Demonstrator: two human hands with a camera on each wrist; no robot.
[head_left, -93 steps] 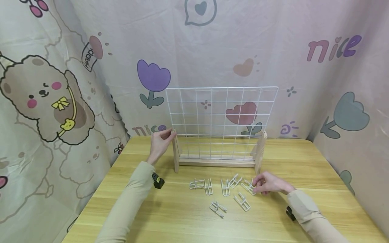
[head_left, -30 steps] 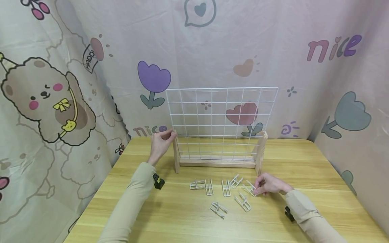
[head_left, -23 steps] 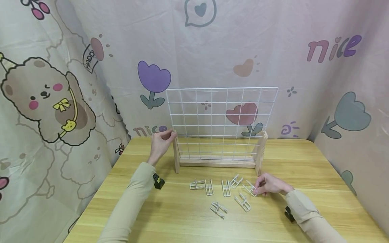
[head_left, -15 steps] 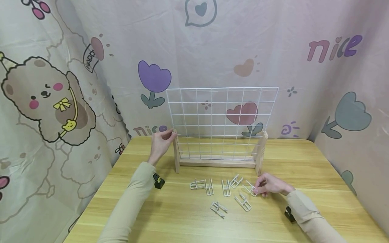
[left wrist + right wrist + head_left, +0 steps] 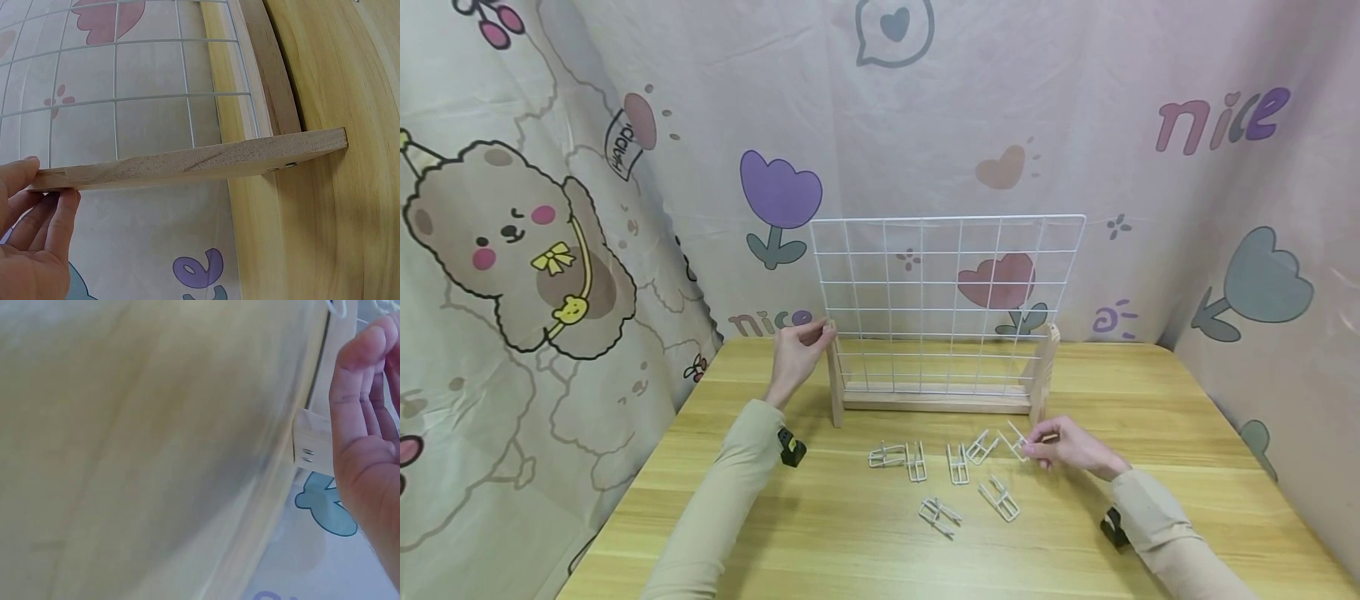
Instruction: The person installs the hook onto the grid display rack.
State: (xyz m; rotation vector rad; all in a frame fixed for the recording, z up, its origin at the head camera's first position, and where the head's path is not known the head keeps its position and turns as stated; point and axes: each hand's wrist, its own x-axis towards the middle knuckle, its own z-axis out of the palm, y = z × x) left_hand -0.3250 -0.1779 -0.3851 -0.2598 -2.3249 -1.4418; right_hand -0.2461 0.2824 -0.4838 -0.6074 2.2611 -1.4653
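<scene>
A white wire grid panel (image 5: 947,218) stands upright in a wooden stand (image 5: 936,403) at the table's middle back. My left hand (image 5: 797,354) pinches the top of the stand's left side post (image 5: 187,161), thumb on one face and fingers on the other in the left wrist view. In front of the stand's right end, my right hand (image 5: 1075,446) pinches a white wire hook (image 5: 1017,442) between thumb and fingers. The hook appears raised off the table. Only a bit of white wire shows at the top edge of the right wrist view.
Several more white wire hooks (image 5: 958,467) lie loose on the wooden table (image 5: 820,533) before the stand. The nearest hook (image 5: 1000,502) to the right hand lies below it. A patterned curtain (image 5: 895,125) hangs behind and at both sides.
My right hand has moved slightly up and away from me, taking the hook it pinches along. The left hand keeps its hold on the side post; the other hooks have not moved.
</scene>
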